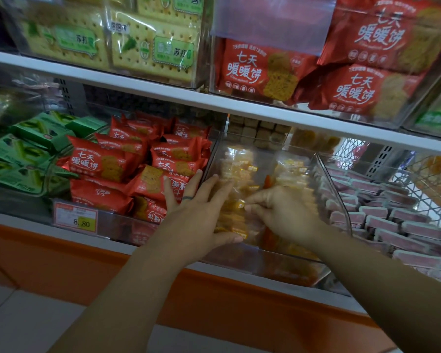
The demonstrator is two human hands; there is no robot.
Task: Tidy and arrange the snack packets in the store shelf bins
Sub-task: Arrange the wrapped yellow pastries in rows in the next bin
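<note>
Right hand (pixel 285 212) pinches yellow packet (pixel 231 216) in bin (pixel 265 261).

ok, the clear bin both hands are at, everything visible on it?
Transparent, rigid-looking plastic bin, open-topped, on the lower shelf between the red packets and the pink packets. It holds small clear-wrapped yellow packets, loosely jumbled. The left hand lies spread across its left wall, thumb near the front rim; the right hand reaches inside, pinching one of them.

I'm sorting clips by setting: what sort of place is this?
Most likely a shop's snack aisle: clear bins of red packets and orange packets on white shelves, and a price tag reading 8.80 on one bin's front.
</note>
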